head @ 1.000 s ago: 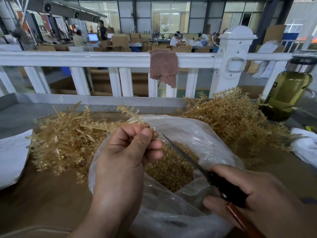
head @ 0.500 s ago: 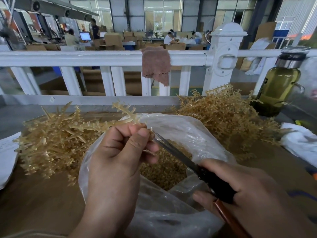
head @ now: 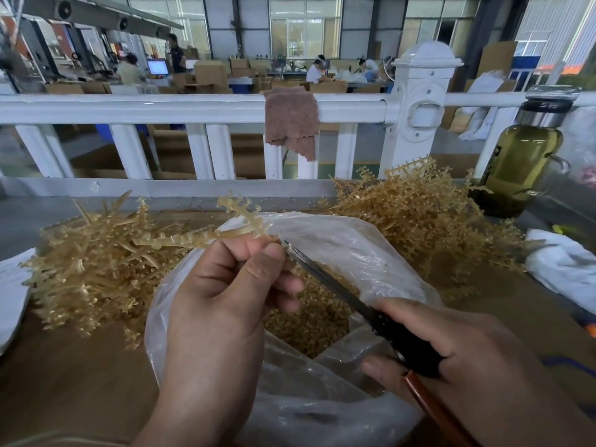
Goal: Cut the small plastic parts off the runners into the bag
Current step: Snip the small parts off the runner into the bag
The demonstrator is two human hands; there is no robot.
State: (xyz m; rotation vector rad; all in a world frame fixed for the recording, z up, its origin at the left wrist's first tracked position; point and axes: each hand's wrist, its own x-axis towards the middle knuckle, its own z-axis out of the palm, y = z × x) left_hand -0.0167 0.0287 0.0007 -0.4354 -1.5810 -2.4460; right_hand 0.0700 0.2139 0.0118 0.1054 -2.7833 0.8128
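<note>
My left hand [head: 225, 298] pinches a tan plastic runner [head: 245, 219] above the open mouth of a clear plastic bag [head: 348, 240]. Small tan cut parts [head: 309, 321] fill the bottom of the bag. My right hand [head: 461, 356] grips black scissors [head: 371, 312] with a brown handle. The blade tips touch the runner right beside my left fingertips. A pile of runners [head: 93, 262] lies to the left of the bag, and another pile of runners [head: 422, 217] lies behind it to the right.
A brown table [head: 64, 382] carries everything. A white railing [head: 193, 106] with a brown cloth [head: 292, 121] runs along its far edge. A glass bottle of yellow-green liquid [head: 519, 162] stands at the right. White paper [head: 9, 295] lies left, a white bag [head: 567, 269] right.
The scissors moved up and left until their tips reached the runner at my left fingertips. My left hand kept its hold on the runner.
</note>
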